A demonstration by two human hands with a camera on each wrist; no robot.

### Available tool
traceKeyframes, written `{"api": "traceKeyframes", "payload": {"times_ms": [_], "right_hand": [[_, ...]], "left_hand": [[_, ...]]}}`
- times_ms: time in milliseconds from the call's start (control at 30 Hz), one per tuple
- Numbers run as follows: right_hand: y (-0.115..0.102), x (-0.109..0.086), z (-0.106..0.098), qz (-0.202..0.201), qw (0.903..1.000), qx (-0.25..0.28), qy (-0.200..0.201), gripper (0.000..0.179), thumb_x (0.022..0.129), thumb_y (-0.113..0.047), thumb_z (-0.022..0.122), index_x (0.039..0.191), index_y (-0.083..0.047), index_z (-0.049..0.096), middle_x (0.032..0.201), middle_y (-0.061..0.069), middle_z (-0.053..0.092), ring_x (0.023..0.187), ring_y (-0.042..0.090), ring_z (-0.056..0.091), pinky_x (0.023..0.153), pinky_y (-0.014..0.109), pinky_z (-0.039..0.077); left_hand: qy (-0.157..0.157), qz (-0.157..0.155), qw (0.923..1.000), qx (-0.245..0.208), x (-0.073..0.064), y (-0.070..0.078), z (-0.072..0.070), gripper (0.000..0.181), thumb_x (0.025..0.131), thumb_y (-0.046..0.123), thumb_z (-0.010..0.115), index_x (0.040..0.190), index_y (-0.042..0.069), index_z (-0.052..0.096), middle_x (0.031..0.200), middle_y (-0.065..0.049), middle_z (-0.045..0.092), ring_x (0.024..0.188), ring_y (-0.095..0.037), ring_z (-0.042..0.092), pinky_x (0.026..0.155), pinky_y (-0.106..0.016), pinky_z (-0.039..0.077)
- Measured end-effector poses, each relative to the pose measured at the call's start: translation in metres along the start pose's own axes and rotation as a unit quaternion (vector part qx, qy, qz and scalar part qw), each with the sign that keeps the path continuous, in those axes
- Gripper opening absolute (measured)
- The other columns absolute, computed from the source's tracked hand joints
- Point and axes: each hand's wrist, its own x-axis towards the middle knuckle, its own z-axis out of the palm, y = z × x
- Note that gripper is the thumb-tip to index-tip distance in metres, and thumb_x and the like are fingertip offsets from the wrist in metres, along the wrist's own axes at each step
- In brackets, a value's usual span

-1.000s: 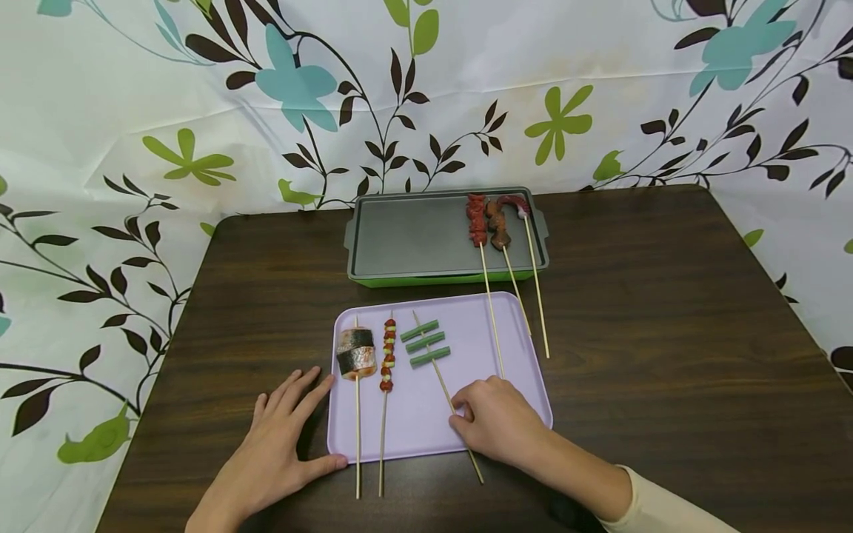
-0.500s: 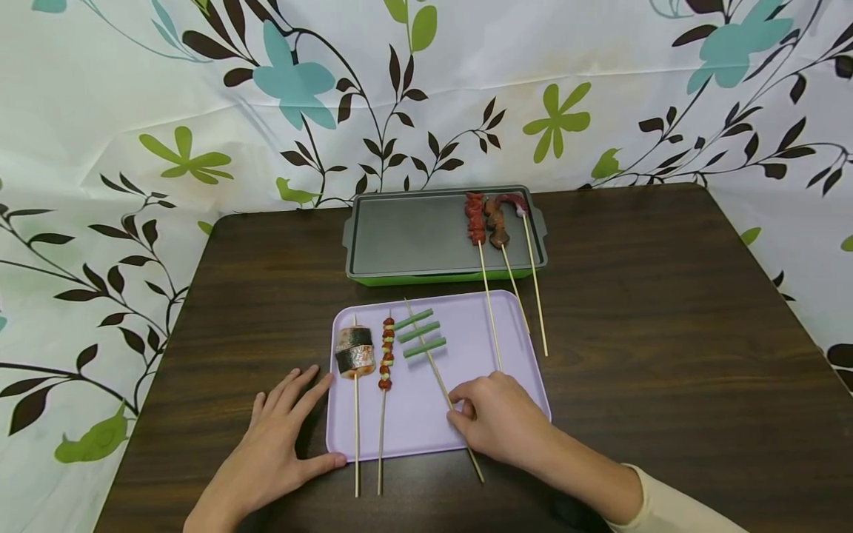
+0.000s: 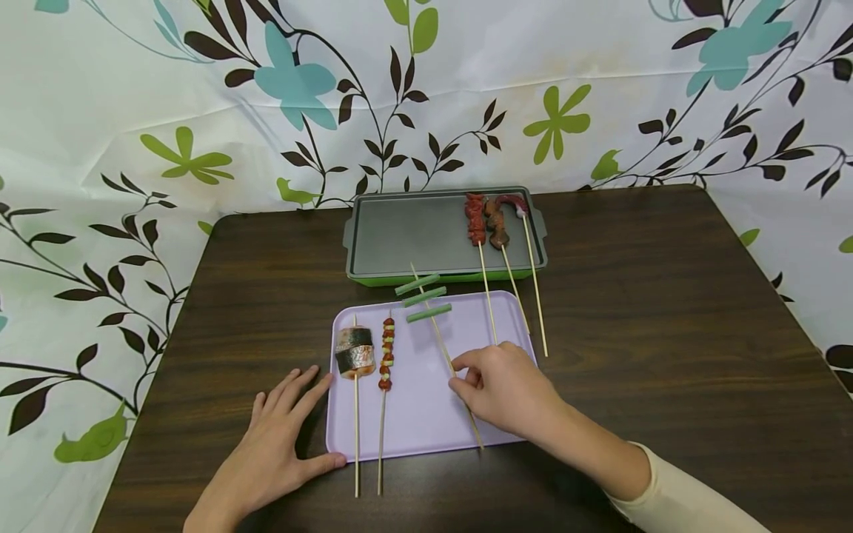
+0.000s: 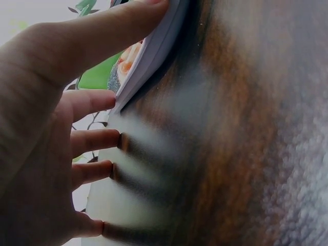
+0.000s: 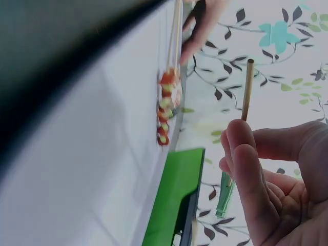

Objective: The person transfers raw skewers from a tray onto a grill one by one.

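My right hand (image 3: 509,390) pinches the stick of a green bean skewer (image 3: 426,297) between thumb and fingertips. Three green pieces sit across that stick, and its tip reaches beyond the far rim of the lilac tray (image 3: 413,437). In the right wrist view the stick's blunt end (image 5: 248,84) stands out past the fingers, lifted off the tray. My left hand (image 3: 276,437) lies at the tray's left side with fingers spread, thumb and index touching the rim. Two skewers rest on the tray: a thick one with dark-banded rolls (image 3: 356,352) and a thin red-and-yellow one (image 3: 386,355).
Behind the tray stands a green-sided grill with a grey plate (image 3: 406,237). Three meat skewers lie at its right: a red one (image 3: 476,218), a brown one (image 3: 497,224) and a curled dark-red one (image 3: 514,201). Their sticks extend forward, partly over the tray.
My right hand has moved away from me, carrying the green bean skewer from above the tray toward the grill's front edge. The left hand keeps its place.
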Motion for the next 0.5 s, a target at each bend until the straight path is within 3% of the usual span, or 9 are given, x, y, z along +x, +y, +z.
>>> {"api": "traceKeyframes", "payload": {"times_ms": [500], "right_hand": [[0.024,0.044,-0.022,0.081,0.9958,0.041,-0.011,0.018,0.085,-0.013,0.071,0.098,-0.001,0.076,0.053,-0.017,0.06,0.047,0.001,0.055,0.051,0.028,0.042]], "left_hand": [[0.013,0.007,0.9999,-0.002,-0.001,-0.001,0.002,0.103,0.068,0.074,0.072,0.152,0.025,0.038,0.156,-0.008,0.031,0.143,-0.04,0.022,0.097,-0.078,0.017]]}}
